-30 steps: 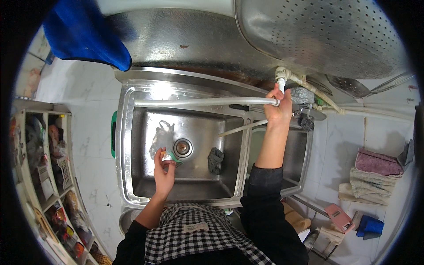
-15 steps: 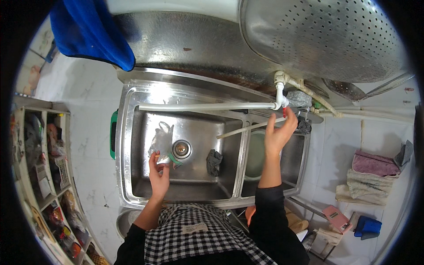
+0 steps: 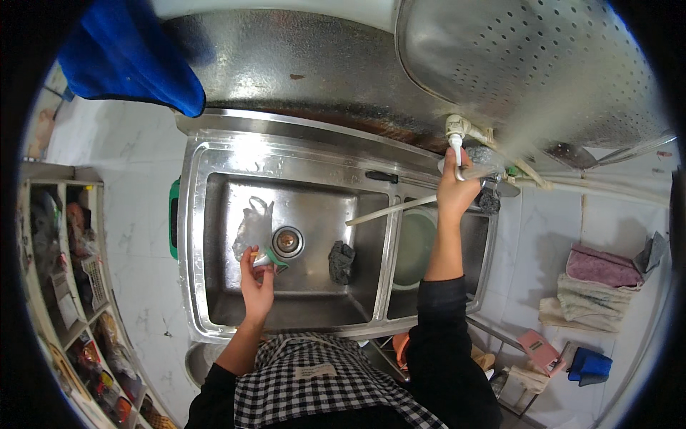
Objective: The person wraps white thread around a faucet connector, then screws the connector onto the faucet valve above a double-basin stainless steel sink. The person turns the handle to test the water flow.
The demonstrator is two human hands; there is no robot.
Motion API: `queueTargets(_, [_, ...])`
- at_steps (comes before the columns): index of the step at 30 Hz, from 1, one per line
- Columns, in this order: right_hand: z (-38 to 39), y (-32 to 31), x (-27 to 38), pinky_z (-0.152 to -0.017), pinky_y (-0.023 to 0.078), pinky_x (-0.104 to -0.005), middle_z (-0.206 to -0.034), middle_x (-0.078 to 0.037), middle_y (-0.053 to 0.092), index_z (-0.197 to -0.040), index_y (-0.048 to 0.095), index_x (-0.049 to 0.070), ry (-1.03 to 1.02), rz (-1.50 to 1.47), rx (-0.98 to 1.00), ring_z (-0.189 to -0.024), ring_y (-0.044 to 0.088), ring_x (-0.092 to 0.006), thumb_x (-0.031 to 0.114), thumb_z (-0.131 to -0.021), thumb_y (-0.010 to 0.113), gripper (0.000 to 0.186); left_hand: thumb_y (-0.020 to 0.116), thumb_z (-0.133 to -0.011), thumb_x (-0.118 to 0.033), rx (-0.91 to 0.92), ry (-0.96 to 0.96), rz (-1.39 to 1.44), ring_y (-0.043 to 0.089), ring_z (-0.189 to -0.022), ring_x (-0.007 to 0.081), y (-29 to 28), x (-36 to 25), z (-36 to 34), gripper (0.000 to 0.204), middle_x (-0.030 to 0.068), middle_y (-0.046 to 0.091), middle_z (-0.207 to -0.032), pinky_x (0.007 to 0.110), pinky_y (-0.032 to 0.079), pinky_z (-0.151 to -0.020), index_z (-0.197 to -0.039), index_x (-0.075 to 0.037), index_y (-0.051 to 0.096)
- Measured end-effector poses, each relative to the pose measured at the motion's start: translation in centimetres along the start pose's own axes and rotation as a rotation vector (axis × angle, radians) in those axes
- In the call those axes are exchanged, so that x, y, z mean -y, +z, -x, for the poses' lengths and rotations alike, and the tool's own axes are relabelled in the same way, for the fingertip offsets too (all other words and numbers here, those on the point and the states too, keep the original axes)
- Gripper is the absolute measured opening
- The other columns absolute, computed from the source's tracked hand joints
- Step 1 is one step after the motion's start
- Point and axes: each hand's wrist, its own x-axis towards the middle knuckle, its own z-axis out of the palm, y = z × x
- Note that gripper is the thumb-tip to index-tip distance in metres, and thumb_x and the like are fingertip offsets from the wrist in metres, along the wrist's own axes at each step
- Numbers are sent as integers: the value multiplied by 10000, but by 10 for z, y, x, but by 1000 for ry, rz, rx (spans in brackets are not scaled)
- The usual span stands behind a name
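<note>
Pinching a small green-and-white packet (image 3: 269,259) between thumb and fingertips, the left hand (image 3: 256,293) hangs over the left sink basin (image 3: 329,304) in the head view, the packet at the fingers' far right side. A clear plastic bag (image 3: 254,227) reaches beyond these fingers, left of the drain (image 3: 288,243); whether they grip it too cannot be told. Far right, the right hand (image 3: 457,187) has its fingers closed around the white plastic faucet (image 3: 455,140), whose blurred spout (image 3: 484,171) points right.
</note>
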Motion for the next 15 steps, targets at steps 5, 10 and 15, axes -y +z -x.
queueTargets(5, [-3, 7, 14, -624, 563, -335, -936, -123, 734, -1094, 659, -58, 543, -756, 1, -731, 686, -191, 218, -968, 663, 303, 568, -921, 46, 28, 15, -50, 598, -914, 118, 2, 2, 0, 621, 142, 433, -1484, 267, 523, -846, -1481, 17, 301])
queueTargets(10, [-7, 5, 17, -833, 616, -520, -1100, -220, 679, -1265, 504, -102, 810, -1168, 66, -970, 692, -337, 249, -997, 602, 452, 569, -918, 46, 23, 2, -31, 611, -902, 121, 3, 0, 2, 621, 138, 441, -1479, 258, 524, -822, -1481, 8, 309])
queueTargets(15, [-16, 6, 11, -974, 549, -546, -1150, -227, 661, -1261, 519, -105, 1055, -1507, 59, -1112, 635, -367, 297, -1048, 493, 456, 576, -915, 40, 17, 10, -54, 620, -894, 127, 5, -7, 2, 624, 136, 450, -1476, 256, 522, -804, -1481, 0, 314])
